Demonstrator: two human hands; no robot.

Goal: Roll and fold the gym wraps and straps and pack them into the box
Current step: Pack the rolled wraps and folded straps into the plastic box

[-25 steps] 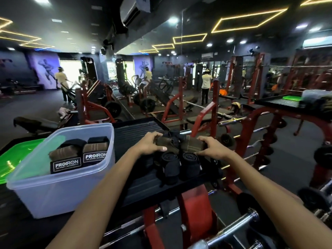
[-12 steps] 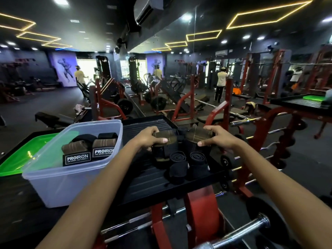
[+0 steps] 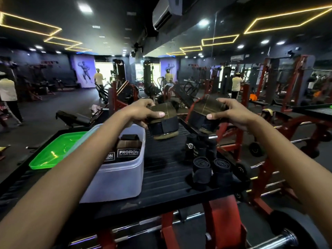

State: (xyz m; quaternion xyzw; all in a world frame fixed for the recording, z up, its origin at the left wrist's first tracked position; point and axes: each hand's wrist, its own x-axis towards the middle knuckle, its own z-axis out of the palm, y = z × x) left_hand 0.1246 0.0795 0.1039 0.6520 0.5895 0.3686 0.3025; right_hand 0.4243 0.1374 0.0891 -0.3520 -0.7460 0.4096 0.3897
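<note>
Two folded olive-and-black wrist wraps are held up in the air above the far part of the black ribbed table, one in each of the hands: the left hand pinches the left wrap with thumb on top and fingers underneath, and the right hand grips the right wrap the same way, the two wraps apart from each other. Below them, near the table's right edge, two rolled black wraps stand side by side, with more black straps piled just behind. The translucent plastic box sits toward the table's left side, partly behind the left forearm, holding folded wraps with PROIRON labels. Beside it at the left edge lies a green lid
</note>
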